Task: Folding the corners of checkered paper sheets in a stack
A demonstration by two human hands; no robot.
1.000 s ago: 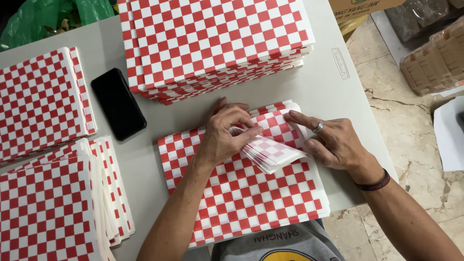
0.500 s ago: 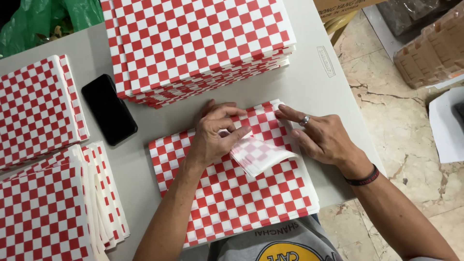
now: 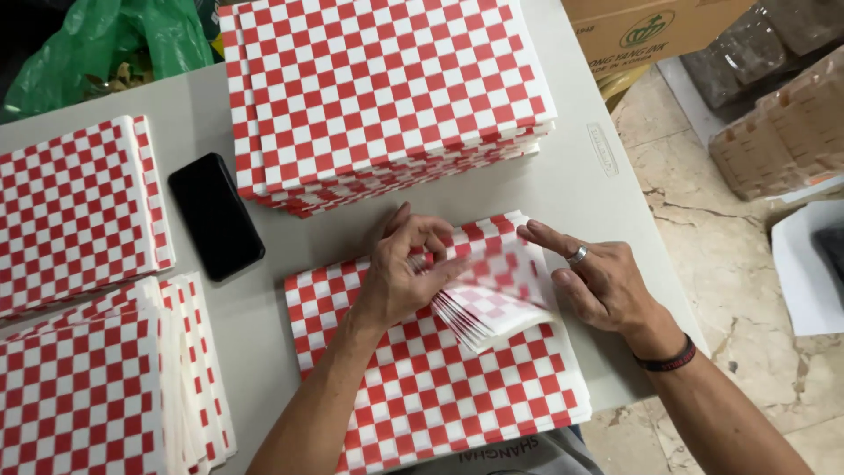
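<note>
Your 2 hands are over a stack of red-and-white checked paper sheets (image 3: 440, 396) lying on the pale grey counter (image 3: 563, 189), at the edge nearest you. Your left hand (image 3: 400, 277) sits on the upper middle of that stack, fingers curled, thumb and fingertips pinched on the lifted corners of several sheets. Those corners (image 3: 492, 295) are peeled up and fanned toward the right; they are blurred, so the exact number in your grip cannot be told. Your right hand (image 3: 598, 281) lies just beside the fanned corners on the right, fingers stretched out and flat, pointing to the upper left, holding nothing. It appears to press on the stack's right edge. It wears a ring (image 3: 577, 256) on 1 finger and a dark band (image 3: 670, 359) at the wrist.

Behind the stack, further from you, stands a taller pile of the same checked sheets (image 3: 387, 88). A black phone (image 3: 215, 214) lies face up to the left of that pile. At the far left are 2 more checked piles, 1 further away (image 3: 75, 211) and 1 near you (image 3: 97, 387), its edges slipping sideways. A green plastic bag (image 3: 105, 44) sits beyond the counter's far left corner, and a cardboard box (image 3: 655, 31) stands on the stone floor (image 3: 703, 264) to the right.
</note>
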